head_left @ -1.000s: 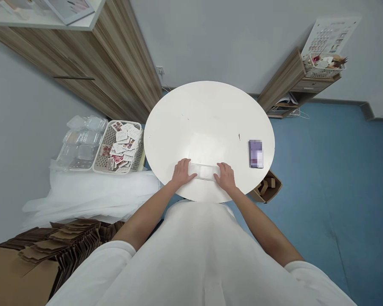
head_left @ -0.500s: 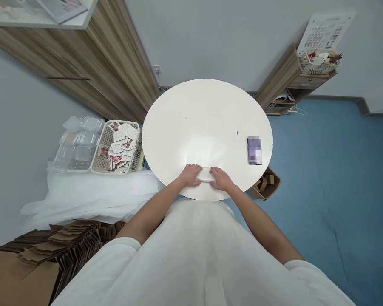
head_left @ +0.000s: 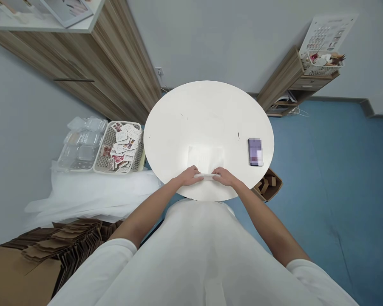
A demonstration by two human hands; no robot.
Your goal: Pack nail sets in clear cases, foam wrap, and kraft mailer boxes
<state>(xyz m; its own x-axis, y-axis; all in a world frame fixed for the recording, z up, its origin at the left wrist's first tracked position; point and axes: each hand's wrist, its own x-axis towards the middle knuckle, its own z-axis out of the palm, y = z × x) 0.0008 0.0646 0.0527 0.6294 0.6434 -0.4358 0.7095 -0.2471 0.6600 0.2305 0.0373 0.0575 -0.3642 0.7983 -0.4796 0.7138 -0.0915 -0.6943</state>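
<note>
A thin white packing foam sheet [head_left: 205, 156] lies flat near the front edge of the round white table [head_left: 207, 106]. Its near edge forms a narrow white roll between my hands; whether something is wrapped inside cannot be made out. My left hand [head_left: 191, 176] grips the roll's left end, thumb on the near side and fingers curled over the far side. At the right end, my right hand [head_left: 223, 176] holds it the same way.
A purple, blurred-out item [head_left: 255, 151] lies on the table's right side. Beside the table stand a basket of printed cards [head_left: 117, 148], clear plastic boxes [head_left: 83, 144], white foam sheets [head_left: 92, 191], flattened cardboard [head_left: 66, 242] and an open carton [head_left: 270, 185].
The white roll between my hands looks narrower, and a flat stretch of the sheet now shows beyond it. Both hands have shifted slightly, keeping hold of the ends.
</note>
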